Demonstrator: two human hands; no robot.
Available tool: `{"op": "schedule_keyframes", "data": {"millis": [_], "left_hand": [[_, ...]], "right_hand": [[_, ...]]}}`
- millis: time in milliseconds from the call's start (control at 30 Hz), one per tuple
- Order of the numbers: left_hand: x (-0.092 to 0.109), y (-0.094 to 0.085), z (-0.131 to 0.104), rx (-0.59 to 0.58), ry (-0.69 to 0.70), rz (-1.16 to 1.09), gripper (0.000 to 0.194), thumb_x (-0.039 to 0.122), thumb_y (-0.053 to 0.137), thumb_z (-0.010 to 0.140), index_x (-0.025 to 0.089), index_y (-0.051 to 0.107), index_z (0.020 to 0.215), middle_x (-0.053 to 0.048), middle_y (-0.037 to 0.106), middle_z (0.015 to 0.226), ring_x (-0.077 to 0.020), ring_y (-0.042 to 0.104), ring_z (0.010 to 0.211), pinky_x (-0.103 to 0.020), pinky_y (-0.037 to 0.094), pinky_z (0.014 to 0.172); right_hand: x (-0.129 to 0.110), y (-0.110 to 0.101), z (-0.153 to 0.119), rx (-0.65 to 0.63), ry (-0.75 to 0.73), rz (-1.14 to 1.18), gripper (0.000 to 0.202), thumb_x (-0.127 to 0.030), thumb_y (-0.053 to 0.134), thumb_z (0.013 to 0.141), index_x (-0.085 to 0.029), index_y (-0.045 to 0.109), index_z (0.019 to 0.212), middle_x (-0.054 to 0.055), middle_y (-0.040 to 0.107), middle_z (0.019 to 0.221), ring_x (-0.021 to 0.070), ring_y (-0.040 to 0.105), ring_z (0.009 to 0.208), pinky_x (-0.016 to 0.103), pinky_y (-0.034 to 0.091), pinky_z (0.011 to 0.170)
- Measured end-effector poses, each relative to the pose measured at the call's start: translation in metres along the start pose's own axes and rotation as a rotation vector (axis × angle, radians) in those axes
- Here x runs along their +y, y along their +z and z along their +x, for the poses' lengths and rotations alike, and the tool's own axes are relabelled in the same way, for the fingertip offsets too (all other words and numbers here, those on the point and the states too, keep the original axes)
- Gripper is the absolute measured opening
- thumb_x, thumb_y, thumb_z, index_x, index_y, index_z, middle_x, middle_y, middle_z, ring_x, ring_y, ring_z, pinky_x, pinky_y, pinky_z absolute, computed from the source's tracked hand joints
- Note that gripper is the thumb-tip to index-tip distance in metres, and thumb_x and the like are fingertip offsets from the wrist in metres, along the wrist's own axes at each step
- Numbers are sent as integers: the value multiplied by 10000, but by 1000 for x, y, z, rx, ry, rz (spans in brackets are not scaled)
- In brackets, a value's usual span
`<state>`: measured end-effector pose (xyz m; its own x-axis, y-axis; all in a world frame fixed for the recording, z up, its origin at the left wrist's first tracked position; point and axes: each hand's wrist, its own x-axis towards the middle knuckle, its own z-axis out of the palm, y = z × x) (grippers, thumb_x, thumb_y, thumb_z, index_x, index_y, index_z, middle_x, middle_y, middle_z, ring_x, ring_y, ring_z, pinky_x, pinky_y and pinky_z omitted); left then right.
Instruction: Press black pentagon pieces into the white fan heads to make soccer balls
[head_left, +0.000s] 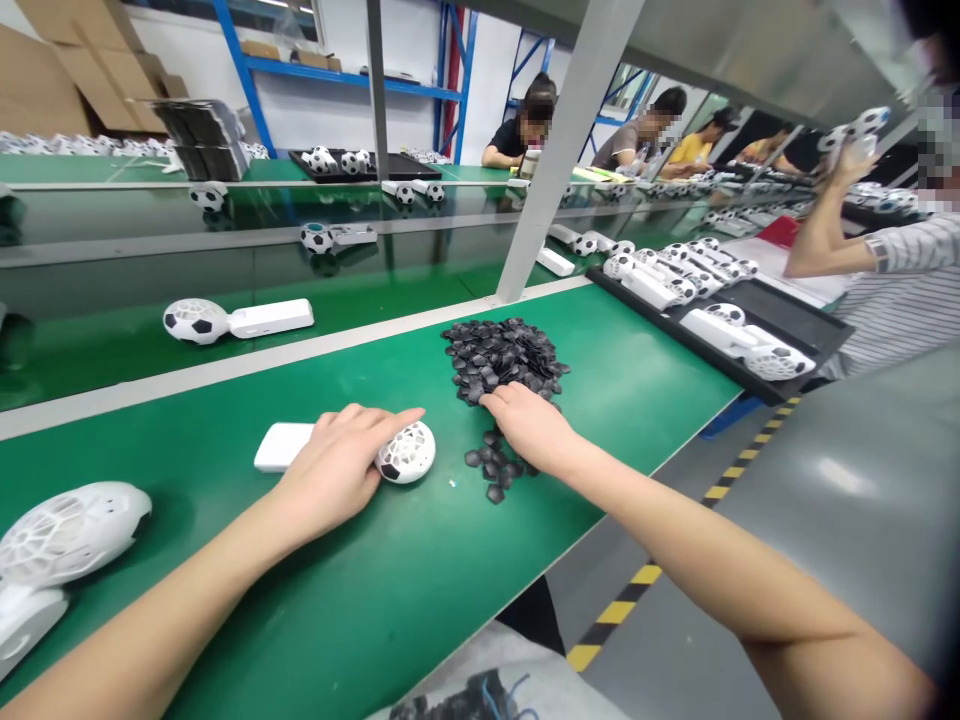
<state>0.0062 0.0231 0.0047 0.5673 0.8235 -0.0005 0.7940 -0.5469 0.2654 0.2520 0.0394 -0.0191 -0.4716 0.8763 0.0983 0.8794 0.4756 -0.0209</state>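
My left hand (334, 465) is wrapped over the neck of a white football-patterned housing (409, 455) lying on the green bench. Its round lattice head shows past my fingers, with a black patch on it, and its white handle (283, 446) sticks out to the left. My right hand (529, 425) has its fingers drawn together at the near edge of a heap of black pentagon pieces (502, 350). Whatever its fingertips hold is hidden. Several loose black pentagons (493, 465) lie just below that hand.
Another white housing (75, 530) lies at the near left. Beyond the bench's pale strip, a football-patterned unit (195, 321) rests on the green belt. A black tray (720, 350) of such units stands at right, beside a co-worker (892, 250). A grey post (559, 150) rises behind the heap.
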Motion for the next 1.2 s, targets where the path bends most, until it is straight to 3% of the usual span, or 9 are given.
{"op": "schedule_keyframes", "data": {"millis": [100, 200, 367, 600, 867, 933, 1033, 1100, 1200], "left_hand": [[0, 0, -1, -12, -31, -41, 697, 90, 454, 658, 255, 336, 1325, -48, 573, 1140, -250, 473, 1029, -386, 351, 865], [2, 1, -1, -4, -37, -84, 680, 296, 573, 667, 235, 362, 1310, -63, 558, 1165, -275, 462, 1053, -408, 321, 905], [5, 4, 1, 46, -57, -108, 726, 577, 593, 633, 220, 444, 1247, -81, 583, 1139, -293, 482, 1034, -447, 313, 903], [12, 8, 0, 117, -78, -97, 615, 595, 539, 677, 212, 517, 1158, -72, 620, 1059, -283, 512, 987, -443, 323, 889], [11, 12, 1, 162, -64, -151, 512, 495, 567, 694, 203, 534, 1114, -59, 629, 1008, -253, 521, 939, -418, 346, 859], [7, 11, -1, 130, -4, -182, 533, 487, 581, 693, 205, 518, 1140, -60, 612, 1030, -248, 507, 954, -408, 346, 872], [4, 9, -2, 93, 66, -205, 637, 539, 611, 653, 206, 486, 1182, -79, 563, 1098, -266, 452, 1024, -421, 320, 919], [4, 8, -2, 124, 34, -185, 675, 584, 617, 623, 191, 507, 1161, -98, 538, 1116, -290, 418, 1047, -445, 306, 928], [8, 4, -4, 142, -30, -149, 613, 567, 605, 647, 198, 541, 1132, -98, 550, 1067, -301, 416, 1021, -461, 325, 897]], "right_hand": [[-10, -10, -6, 57, 24, 430, 150, -108, 474, 843, -150, 598, 917, 53, 621, 873, 160, 556, 825, 281, 447, 756], [-31, -18, -13, 91, -35, 799, 75, -178, 521, 832, -182, 596, 838, 11, 616, 830, 119, 562, 758, 241, 454, 700], [-55, -16, -14, 70, -55, 963, 52, -174, 563, 799, -187, 609, 818, -7, 613, 756, 108, 545, 671, 233, 445, 629], [-53, -7, -2, 123, -75, 967, 54, -158, 619, 754, -178, 605, 705, -3, 560, 745, 113, 524, 699, 241, 435, 654], [-54, -8, 6, -45, 36, 1058, 129, -210, 627, 747, -176, 507, 717, -50, 488, 622, 82, 466, 556, 200, 396, 529], [-48, -11, 2, -84, 21, 957, 109, -242, 609, 768, -179, 521, 753, -41, 510, 637, 90, 484, 575, 209, 405, 549], [-32, -16, -8, -86, 26, 613, 122, -273, 643, 743, -184, 582, 801, 9, 561, 759, 131, 523, 693, 253, 418, 628], [-22, -16, -14, -87, 55, 425, 126, -247, 655, 732, -193, 608, 836, 32, 575, 809, 167, 532, 782, 281, 414, 676], [-16, -14, -16, -105, 88, 358, 68, -192, 619, 759, -191, 612, 827, 35, 579, 806, 169, 536, 794, 279, 411, 678]]}}
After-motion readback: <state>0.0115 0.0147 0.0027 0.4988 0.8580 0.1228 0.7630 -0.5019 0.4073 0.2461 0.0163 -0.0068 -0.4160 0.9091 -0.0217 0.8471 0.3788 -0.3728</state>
